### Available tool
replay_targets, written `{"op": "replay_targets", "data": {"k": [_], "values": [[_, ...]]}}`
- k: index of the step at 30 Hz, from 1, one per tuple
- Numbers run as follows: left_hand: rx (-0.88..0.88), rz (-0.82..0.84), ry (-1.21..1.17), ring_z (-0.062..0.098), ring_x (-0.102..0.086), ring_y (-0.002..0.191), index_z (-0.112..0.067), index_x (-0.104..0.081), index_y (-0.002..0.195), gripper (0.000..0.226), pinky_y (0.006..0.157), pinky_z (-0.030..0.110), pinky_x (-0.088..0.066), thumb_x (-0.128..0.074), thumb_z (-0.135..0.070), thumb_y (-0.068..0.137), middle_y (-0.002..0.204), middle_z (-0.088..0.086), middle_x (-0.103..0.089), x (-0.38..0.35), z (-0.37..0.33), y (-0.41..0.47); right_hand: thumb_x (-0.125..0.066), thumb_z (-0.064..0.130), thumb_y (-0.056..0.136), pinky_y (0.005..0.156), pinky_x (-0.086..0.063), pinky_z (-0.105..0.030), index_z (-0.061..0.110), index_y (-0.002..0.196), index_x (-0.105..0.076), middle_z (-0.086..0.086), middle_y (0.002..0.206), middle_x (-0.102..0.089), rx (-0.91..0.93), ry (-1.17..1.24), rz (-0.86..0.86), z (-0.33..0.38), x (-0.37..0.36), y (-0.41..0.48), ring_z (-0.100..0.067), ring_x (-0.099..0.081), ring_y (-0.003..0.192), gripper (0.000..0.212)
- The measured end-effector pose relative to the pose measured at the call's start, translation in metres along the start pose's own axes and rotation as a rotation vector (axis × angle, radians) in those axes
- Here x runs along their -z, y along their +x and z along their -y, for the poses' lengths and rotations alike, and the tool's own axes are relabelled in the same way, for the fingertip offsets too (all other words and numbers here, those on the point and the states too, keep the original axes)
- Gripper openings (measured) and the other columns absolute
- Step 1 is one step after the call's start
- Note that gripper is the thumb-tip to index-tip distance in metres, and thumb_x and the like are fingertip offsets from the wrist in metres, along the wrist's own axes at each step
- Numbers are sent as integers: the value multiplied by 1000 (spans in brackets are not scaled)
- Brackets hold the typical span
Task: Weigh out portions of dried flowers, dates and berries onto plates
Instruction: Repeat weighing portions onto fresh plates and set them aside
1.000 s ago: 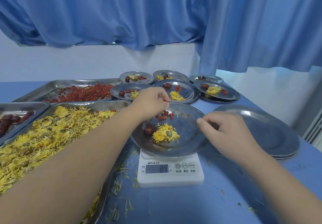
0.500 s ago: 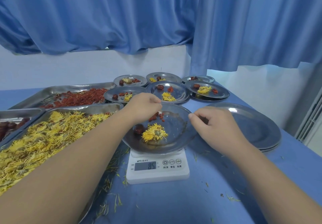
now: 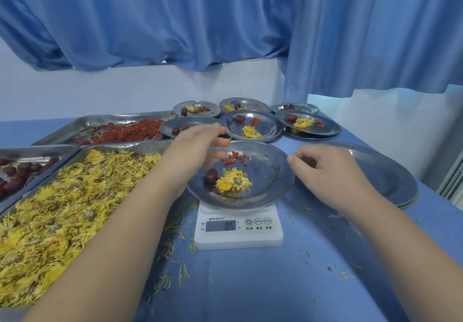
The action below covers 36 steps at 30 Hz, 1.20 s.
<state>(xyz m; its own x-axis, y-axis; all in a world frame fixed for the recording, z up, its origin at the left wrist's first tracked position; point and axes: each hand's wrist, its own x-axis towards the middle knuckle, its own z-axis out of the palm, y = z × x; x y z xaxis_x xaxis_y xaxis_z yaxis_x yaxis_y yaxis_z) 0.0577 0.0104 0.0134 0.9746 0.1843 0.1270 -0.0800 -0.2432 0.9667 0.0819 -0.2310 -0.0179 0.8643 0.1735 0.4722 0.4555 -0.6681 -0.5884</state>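
My left hand (image 3: 195, 149) hovers over the steel plate (image 3: 270, 171) on the kitchen scale (image 3: 238, 234), fingers loosely spread and holding nothing I can make out. My right hand (image 3: 328, 171) sits curled at the plate's right rim, thumb touching; I cannot tell whether it actually grips. On the plate lie a date (image 3: 210, 175), a dried chrysanthemum (image 3: 233, 180) and a few goji berries (image 3: 234, 158). The berries are tiny, light and probably slightly tacky, so I'd pinch them singly; the flower sheds, so I'd lift it by its centre.
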Motion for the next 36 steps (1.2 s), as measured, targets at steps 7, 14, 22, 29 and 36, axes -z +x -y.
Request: {"op": "replay_targets", "data": {"k": [7, 14, 22, 29, 36], "values": [[65, -198, -394, 15, -73, 77, -21, -67, 101, 42, 87, 37, -47, -33, -46, 102, 82, -5, -75, 26, 9, -26, -59, 39, 85, 47, -45, -25, 23, 75, -56, 2, 64, -66, -210, -20, 132, 3, -4, -2, -13, -62, 49, 18], [114, -302, -414, 11, -71, 66, -23, -67, 93, 36, 82, 39, -44, -39, -45, 100, 75, -8, -72, 29, 13, -35, -59, 17, 90, 40, -47, -25, 11, 80, -48, -5, 63, -69, -466, 294, 251, 8, -16, -5, -23, -67, 49, 16], [64, -237, -538, 16, -71, 73, -20, -67, 97, 39, 86, 42, -44, -40, -49, 99, 75, -6, -71, 27, 11, -36, -53, -9, 89, 45, -51, -26, 10, 74, -45, -6, 50, -57, -573, 694, 203, 12, -16, -4, -20, -60, 48, 25], [-93, -296, -778, 25, -71, 100, -17, -66, 93, 29, 95, 39, -49, -43, -33, 100, 92, 2, -71, 31, 9, -33, -51, -11, 89, 44, -50, -21, 12, 67, -44, -10, 66, -63, -577, 864, 117, 15, -15, 30, -17, -62, 53, 33], [50, -333, -1036, 27, -70, 102, -13, -68, 95, 32, 85, 38, -52, -47, -38, 96, 102, 7, -71, 41, 9, -32, -42, -10, 93, 41, -48, -14, 10, 72, -48, 0, 47, -59, -613, 920, 16, 17, -37, 115, -9, -58, 40, 31]]}}
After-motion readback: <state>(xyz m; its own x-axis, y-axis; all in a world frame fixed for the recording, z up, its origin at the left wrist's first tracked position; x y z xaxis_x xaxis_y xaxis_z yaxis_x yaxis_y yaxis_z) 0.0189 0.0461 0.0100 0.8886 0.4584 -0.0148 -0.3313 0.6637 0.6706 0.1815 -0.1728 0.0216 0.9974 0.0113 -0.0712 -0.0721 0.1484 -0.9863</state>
